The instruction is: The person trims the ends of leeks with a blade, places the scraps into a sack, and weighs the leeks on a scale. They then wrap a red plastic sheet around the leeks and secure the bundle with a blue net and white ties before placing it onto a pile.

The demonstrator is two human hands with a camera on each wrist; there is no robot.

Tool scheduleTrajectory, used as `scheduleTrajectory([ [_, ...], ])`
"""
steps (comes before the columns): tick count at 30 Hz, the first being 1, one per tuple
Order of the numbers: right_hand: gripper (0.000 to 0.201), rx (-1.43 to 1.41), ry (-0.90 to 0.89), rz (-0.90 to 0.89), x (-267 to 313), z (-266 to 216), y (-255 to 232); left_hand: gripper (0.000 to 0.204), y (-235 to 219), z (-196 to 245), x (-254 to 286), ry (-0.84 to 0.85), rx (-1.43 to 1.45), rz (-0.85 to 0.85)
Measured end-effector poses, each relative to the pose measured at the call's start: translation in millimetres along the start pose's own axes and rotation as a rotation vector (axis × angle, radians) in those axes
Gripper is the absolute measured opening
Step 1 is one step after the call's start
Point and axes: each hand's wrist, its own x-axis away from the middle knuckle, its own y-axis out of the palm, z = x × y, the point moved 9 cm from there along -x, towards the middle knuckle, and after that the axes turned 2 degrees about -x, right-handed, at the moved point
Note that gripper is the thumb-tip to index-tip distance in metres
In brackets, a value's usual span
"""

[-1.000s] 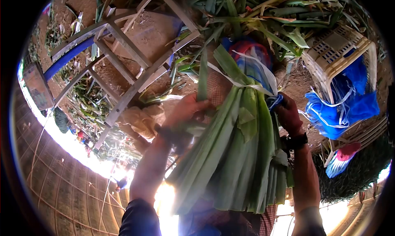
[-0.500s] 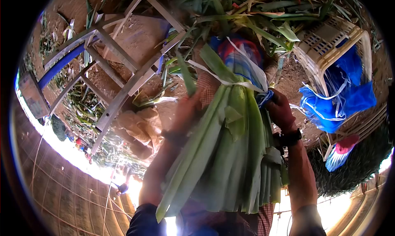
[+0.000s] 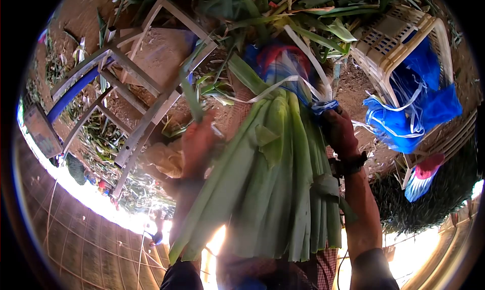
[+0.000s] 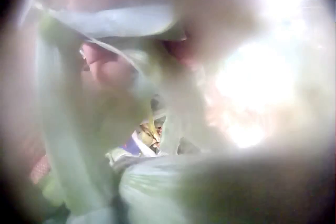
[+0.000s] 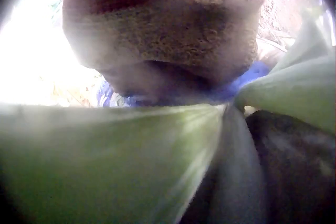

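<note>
A fanned bundle of broad green leek leaves (image 3: pixel 273 173) spreads across the middle of the head view, with a white strap (image 3: pixel 270 90) round its narrow neck. At the neck's right side my gloved right hand (image 3: pixel 339 133) grips a bunched piece of blue plastic (image 3: pixel 323 106). The right wrist view shows that glove (image 5: pixel 163 35) above the leaves, with blue plastic below its edge. Left of the bundle, my left hand (image 3: pixel 197 143), blurred, holds a single loose leek leaf (image 3: pixel 189 93) that sticks up from it. Close, blurred leaves (image 4: pixel 68 129) fill much of the left wrist view.
A metal frame (image 3: pixel 144 115) lies on the ground at left. At right stands a cream plastic crate (image 3: pixel 389 34) with blue netting (image 3: pixel 434 105). Loose leek leaves (image 3: pixel 303 17) heap up at the back, and a tan cloth (image 3: pixel 164 158) lies beyond my left hand.
My left hand has moved left and away from the bundle with the loose leaf. The right hand keeps its grip at the neck. The whole scene has shifted slightly left in view.
</note>
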Motion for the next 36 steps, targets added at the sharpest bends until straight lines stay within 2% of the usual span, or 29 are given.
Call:
scheduleTrajectory([
  [1,0.023,0.062,0.008,-0.013,1.6,-1.1,2.0,0.035,-7.7,-2.1,2.8,-0.001,-0.004,-0.001],
  [3,0.022,-0.006,-0.029,-0.032,0.5,0.6,6.0,0.035,-7.9,32.3,13.9,0.288,0.428,-0.356],
  [4,0.021,-0.068,-0.069,-0.049,-0.2,-1.7,7.3,0.035,-13.6,38.1,12.3,0.292,0.428,-0.36],
  [6,0.021,-0.071,-0.052,-0.032,0.5,-0.8,9.5,0.037,-9.1,62.7,13.5,0.31,0.007,-0.305],
  [7,0.02,-0.076,-0.03,-0.02,0.6,0.2,9.6,0.04,0.1,79.3,13.4,0.379,-0.213,-0.305],
  [8,0.02,-0.077,-0.037,-0.011,0.7,-1.6,7.7,0.04,11.3,99.0,13.0,0.384,-0.214,-0.315],
  [10,0.028,-0.081,-0.049,-0.13,2.6,-3.5,18.3,0.045,54.2,131.1,16.7,0.426,-0.44,-0.435],
  [12,0.028,-0.049,-0.073,-0.142,3.6,-7.4,20.9,0.052,103.8,146.4,13.9,0.548,-0.607,-0.567],
  [14,0.028,-0.019,-0.098,-0.154,6.1,-15.3,25.2,0.064,150.4,171.9,41.7,1.035,-0.872,-0.511],
  [15,0.027,0.048,-0.066,-0.179,7.3,-17.2,30.3,0.064,167.7,170.8,40.5,1.039,-0.875,-0.515],
  [17,0.027,0.111,-0.033,-0.197,10.2,-17.1,35.4,0.074,206.2,165.2,65.5,1.51,-1.145,-0.465],
  [18,0.024,0.159,-0.082,-0.202,11.5,-20.2,38.2,0.074,215.5,163.1,60.5,1.51,-1.148,-0.47],
  [20,0.022,0.203,-0.135,-0.208,11.9,-26.2,41.6,0.072,235.9,147.6,50.0,1.46,-1.236,-0.643],
  [21,0.024,0.486,-0.306,-0.196,13.8,-40.3,45.5,0.072,239.9,141.7,45.5,1.464,-1.24,-0.643],
  [22,0.026,0.769,-0.475,-0.177,18.1,-51.9,51.7,0.06,245.3,131.3,44.1,1.501,-1.28,-0.682],
  [23,0.026,0.766,-0.476,-0.172,18.4,-54.1,52.0,0.049,251.4,129.6,52.3,1.539,-1.32,-0.724],
  [24,0.029,0.708,-0.429,-0.174,18.3,-52.8,51.5,0.049,256.3,132.3,56.7,1.539,-1.322,-0.731],
  [26,0.032,0.642,-0.377,-0.176,20.9,-47.3,50.4,0.02,254.0,104.9,26.2,1.011,-1.85,-0.785],
  [27,0.032,0.532,-0.292,-0.159,18.2,-41.3,45.5,0.02,248.6,106.0,25.3,1.011,-1.856,-0.785],
  [28,0.032,0.423,-0.211,-0.142,15.3,-36.1,40.7,0.012,240.0,119.4,26.0,1.051,-1.718,-0.732],
  [29,0.032,0.418,-0.213,-0.138,14.9,-36.2,38.3,0.015,232.7,130.8,28.7,1.085,-1.58,-0.682],
  [30,0.031,0.397,-0.208,-0.156,14.9,-35.2,37.4,0.015,228.7,142.6,47.3,1.085,-1.587,-0.686],
  [32,0.029,0.368,-0.206,-0.176,13.7,-34.2,39.0,0.023,206.3,163.1,78.8,0.718,-1.211,-0.728],
  [34,0.032,0.556,-0.39,-0.143,18.5,-49.8,46.5,0.028,200.0,165.2,126.1,0.887,-1.038,-0.833],
  [36,0.034,0.626,-0.444,-0.173,30.8,-65.9,59.4,0.027,196.2,153.1,159.7,0.941,-1.03,-0.857],
])
